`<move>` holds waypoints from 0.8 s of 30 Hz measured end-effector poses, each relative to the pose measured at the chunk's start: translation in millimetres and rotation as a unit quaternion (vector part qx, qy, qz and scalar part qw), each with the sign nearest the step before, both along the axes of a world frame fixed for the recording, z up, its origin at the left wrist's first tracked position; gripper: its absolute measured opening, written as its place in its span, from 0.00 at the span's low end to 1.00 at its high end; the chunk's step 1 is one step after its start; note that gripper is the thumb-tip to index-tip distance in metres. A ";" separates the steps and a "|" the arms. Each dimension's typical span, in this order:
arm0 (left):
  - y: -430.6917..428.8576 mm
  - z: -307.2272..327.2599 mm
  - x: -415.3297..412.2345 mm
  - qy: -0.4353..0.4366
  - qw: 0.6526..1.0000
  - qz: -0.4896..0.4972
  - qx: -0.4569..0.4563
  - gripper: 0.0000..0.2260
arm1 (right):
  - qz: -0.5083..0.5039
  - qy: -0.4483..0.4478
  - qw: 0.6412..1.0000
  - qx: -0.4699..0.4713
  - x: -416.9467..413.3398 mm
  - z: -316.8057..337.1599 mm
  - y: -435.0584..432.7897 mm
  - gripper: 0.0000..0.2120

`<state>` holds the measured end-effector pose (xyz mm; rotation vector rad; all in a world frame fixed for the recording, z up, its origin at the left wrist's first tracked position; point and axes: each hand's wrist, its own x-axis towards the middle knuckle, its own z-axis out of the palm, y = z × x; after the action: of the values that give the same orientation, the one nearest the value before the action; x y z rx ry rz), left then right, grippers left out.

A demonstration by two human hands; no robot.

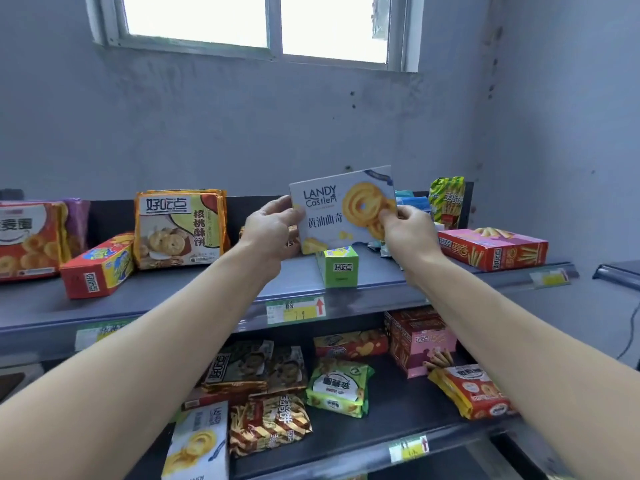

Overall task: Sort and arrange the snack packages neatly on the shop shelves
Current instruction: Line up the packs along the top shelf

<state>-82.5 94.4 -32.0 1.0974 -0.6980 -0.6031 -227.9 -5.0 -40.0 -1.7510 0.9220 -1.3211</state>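
**A:** Why does the orange-red carton point(97, 268) lie slantwise at the left of the top shelf point(207, 289)?

**B:** It looks unsorted. The walnut biscuit packs point(180, 230) just beside it stand upright, labels out, and that is probably the pattern to copy.

**A:** And the butter cookie box point(332, 209)?

**B:** The left hand point(270, 230) curls round its left edge, and the right hand point(408, 233) pinches the right edge, thumb in front. It's held upright and facing forward over mid-shelf, behind the small green box point(341, 268). I can't tell whether it touches the shelf. Two hands likely keep it square for a label-forward placing.

**A:** Further right?

**B:** A flat red box point(491, 249) lies on its back, probably waiting its turn.
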 end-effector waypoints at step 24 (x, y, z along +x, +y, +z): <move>-43.3 13.6 79.1 -0.019 0.983 0.162 -0.080 0.15 | 0.230 0.015 0.972 0.031 111.5 20.9 -79.6 0.08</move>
<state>-3.4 51.1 -18.4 1.0469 -0.5738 -0.2440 -116.4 -84.7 -19.1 -1.8006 0.5187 -0.9544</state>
